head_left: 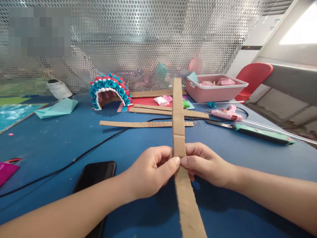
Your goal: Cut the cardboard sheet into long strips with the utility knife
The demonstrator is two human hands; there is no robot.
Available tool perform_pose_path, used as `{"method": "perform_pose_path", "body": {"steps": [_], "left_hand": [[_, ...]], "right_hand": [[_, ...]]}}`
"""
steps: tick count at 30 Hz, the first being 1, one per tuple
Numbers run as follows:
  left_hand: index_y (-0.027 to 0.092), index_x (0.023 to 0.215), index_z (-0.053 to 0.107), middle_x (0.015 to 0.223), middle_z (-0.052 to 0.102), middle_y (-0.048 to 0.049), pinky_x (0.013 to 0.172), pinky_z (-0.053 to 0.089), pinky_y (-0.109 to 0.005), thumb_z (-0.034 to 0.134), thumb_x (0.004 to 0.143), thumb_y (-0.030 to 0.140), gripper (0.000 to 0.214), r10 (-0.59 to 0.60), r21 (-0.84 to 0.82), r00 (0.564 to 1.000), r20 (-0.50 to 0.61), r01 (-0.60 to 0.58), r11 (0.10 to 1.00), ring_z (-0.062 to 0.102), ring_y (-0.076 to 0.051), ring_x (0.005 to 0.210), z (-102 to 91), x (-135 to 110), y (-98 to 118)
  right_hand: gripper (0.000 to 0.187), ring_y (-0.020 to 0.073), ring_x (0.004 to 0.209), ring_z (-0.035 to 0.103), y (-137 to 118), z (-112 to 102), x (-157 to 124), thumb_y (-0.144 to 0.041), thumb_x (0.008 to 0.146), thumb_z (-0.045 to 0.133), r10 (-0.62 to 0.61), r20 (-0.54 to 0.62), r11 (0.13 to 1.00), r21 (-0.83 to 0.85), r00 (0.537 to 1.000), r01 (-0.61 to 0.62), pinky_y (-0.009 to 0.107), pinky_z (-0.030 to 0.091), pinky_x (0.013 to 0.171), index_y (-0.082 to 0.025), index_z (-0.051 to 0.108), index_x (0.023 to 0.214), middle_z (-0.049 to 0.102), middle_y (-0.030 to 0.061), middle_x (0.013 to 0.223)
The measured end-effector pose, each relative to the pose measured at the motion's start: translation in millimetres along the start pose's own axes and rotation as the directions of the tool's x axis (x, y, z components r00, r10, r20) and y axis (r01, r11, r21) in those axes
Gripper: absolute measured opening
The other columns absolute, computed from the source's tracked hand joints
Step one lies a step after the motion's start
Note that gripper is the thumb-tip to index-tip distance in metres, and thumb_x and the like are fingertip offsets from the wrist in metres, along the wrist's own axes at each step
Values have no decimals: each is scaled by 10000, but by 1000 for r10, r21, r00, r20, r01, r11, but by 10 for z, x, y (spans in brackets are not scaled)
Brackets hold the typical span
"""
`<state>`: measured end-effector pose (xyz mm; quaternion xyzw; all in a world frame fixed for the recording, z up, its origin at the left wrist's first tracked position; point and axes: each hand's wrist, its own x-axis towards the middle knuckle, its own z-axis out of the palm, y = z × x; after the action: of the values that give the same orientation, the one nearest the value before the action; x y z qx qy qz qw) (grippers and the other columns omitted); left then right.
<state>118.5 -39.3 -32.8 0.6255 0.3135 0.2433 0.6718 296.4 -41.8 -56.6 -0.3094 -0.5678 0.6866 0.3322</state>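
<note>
A long brown cardboard strip [178, 112] runs from the bottom of the view up and away from me, with creases across it near its middle. My left hand [151, 172] and my right hand [205, 163] both pinch it at the same spot, thumbs meeting on top and fingers curled underneath. The strip is lifted above the blue table [61, 138].
More cardboard strips [138, 124] lie flat behind. A pink glue gun [226, 114], a green-handled utility knife [257, 132], a pink tub [214, 87], a teal-and-red headdress [109, 89], a black phone [95, 173] and a black cable [74, 162] surround them. Perforated metal screen at the back.
</note>
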Motion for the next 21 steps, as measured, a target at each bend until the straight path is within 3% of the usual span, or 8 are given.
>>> {"method": "perform_pose_path", "body": {"steps": [7, 13, 17, 21], "left_hand": [[151, 742, 609, 547, 440, 47, 429, 245, -206, 423, 871, 253, 248, -42, 66, 997, 59, 38, 997, 318, -56, 437, -8, 7, -15], [172, 659, 457, 547, 445, 38, 459, 308, -197, 435, 898, 380, 318, -46, 135, 998, -44, 51, 990, 385, -68, 485, -29, -7, -56], [171, 705, 467, 552, 459, 42, 437, 293, -188, 442, 901, 433, 328, -76, 90, 996, -35, 79, 993, 376, -62, 471, -26, -1, -65], [166, 750, 495, 568, 462, 56, 417, 269, -170, 475, 897, 413, 289, -79, 22, 992, -95, 81, 996, 347, -46, 454, -36, 5, -70]], "right_hand": [[168, 75, 449, 417, 1, 26, 4, -224, 682, 518, 77, -55, 996, -35, 996, -79, 224, 340, 457, -166, 487, 528, 471, -24, 484], [214, 120, 591, 493, -26, -1, -12, -321, 773, 591, 30, -75, 999, 32, 997, -28, 286, 420, 637, -168, 534, 635, 513, -5, 593], [300, 104, 577, 457, -28, -21, 12, -392, 832, 584, -15, -138, 1000, 24, 990, 19, 265, 400, 621, -173, 514, 639, 491, -14, 595], [308, 103, 572, 448, -14, -27, 27, -432, 851, 572, -3, -121, 1000, 0, 993, 3, 266, 408, 611, -168, 532, 697, 481, -18, 606]]}}
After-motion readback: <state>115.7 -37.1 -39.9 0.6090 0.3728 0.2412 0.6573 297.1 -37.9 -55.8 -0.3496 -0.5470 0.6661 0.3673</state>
